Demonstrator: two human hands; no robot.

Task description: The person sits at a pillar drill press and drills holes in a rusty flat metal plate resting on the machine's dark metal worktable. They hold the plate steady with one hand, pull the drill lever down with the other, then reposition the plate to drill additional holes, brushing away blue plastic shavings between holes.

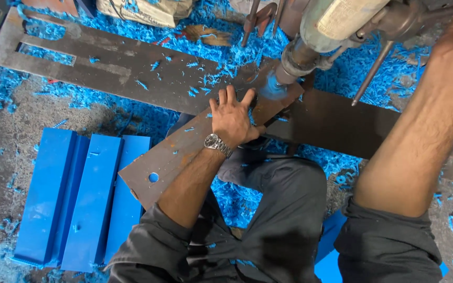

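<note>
Shaving-strewn floor, tan sack (145, 10) top-centre

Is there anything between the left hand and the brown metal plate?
Nothing visible. The left hand lies flat on the metal plate, fingers spread, beside the drill head. Only blue shavings sit around the drill tip.

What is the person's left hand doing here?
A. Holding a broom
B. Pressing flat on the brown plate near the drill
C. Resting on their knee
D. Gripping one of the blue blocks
B: the left hand, a wristwatch on its wrist, lies spread flat on the brown plate, close to the drill, while the blue blocks lie untouched to the side.
</note>
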